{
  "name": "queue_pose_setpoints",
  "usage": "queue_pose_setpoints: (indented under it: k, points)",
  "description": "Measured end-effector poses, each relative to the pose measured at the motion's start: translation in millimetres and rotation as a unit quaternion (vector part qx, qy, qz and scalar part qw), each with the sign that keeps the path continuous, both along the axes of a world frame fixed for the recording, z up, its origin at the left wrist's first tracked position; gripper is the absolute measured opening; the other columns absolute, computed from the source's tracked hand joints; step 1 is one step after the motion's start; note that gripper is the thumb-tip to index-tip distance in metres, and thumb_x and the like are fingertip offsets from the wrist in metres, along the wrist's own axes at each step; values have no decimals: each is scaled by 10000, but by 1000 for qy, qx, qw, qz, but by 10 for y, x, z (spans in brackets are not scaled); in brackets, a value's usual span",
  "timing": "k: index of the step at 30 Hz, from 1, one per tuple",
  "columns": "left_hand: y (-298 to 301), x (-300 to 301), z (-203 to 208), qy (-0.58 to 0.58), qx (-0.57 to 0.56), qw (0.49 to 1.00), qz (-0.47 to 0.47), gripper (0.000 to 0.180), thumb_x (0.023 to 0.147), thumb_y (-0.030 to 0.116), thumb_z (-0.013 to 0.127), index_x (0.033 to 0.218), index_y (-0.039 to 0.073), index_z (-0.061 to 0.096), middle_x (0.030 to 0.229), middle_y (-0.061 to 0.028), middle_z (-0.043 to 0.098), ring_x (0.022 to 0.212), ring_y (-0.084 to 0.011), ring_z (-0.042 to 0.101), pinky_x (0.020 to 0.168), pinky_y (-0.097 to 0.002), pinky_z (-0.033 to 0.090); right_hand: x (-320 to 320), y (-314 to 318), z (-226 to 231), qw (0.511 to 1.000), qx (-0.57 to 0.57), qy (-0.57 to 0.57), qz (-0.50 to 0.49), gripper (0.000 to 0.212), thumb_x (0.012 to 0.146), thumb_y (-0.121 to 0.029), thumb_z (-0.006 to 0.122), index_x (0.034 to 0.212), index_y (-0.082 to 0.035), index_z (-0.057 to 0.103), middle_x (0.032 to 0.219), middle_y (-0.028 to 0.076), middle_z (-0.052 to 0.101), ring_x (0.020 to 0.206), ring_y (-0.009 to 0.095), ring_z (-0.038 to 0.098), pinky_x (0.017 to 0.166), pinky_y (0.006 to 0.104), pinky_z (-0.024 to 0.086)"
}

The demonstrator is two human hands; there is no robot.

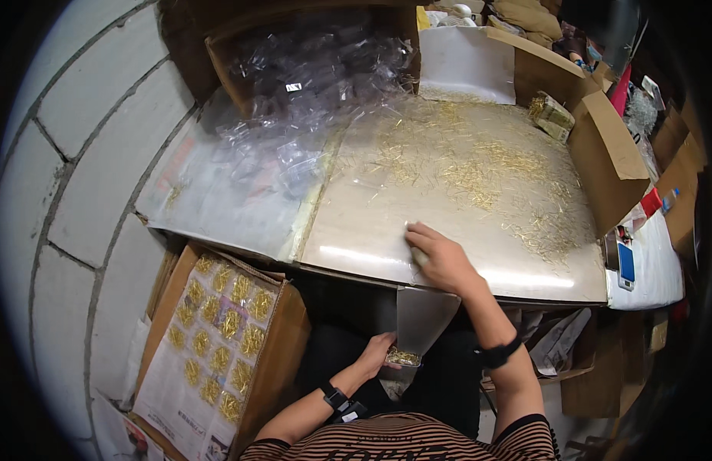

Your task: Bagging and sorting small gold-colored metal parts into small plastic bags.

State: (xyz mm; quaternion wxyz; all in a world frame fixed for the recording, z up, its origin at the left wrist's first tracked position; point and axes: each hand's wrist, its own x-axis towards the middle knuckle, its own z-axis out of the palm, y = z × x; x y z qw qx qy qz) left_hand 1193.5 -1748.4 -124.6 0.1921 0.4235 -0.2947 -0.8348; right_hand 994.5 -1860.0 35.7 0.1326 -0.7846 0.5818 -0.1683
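My left hand (377,355) is low in front of my lap, its fingers closed round a small clear packet (404,358) of gold-coloured, pin-like pieces. A grey flap (425,316) hangs from the table's front edge, just above the packet. Over the near edge of the table (356,238), my right hand (442,257) rests on the smooth top with its fingers bent and partly spread; nothing shows in it. Loose gold pieces (471,180) lie scattered farther back and to the right, apart from that hand.
Clear plastic bags (317,77) spill from a carton at the back left. A carton (283,338) at lower left bears rows of filled packets (221,330). Cardboard walls (609,146) edge the table's right side, near a blue-topped device (625,265).
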Motion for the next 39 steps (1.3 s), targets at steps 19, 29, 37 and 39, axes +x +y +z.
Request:
queue_pose_setpoints:
  k: [19,29,37,39]
  points:
    - [151,-69,27,50,32,998,-7,365,991,329,336,1170,73,525,1021,-71,647,832,-172,666,578,-298,564,149,1851,60,987,-48,-151,-9,383,731,73,596,1101,-26,601,1171,137,599,1111,311,567,927,374,473]
    - [287,298,314,5,-20,999,-42,286,955,274,489,1096,40,576,906,-54,647,742,-115,656,512,-228,555,104,2206,-257,965,66,-234,-94,285,764,23,605,1048,-5,611,1062,157,632,967,329,616,809,370,513]
    - [279,146,993,70,-44,993,85,272,956,244,493,1107,28,559,954,-68,629,768,-142,657,527,-262,582,194,2062,-484,938,-70,-322,-108,382,816,-58,642,1181,0,547,1067,154,624,954,283,626,804,333,506]
    - [286,91,1057,80,-43,992,89,265,957,239,490,1103,28,560,973,-75,628,786,-143,658,532,-267,587,103,2090,-597,752,200,-608,-160,324,838,-37,618,1150,33,562,947,102,640,779,170,626,696,267,501]
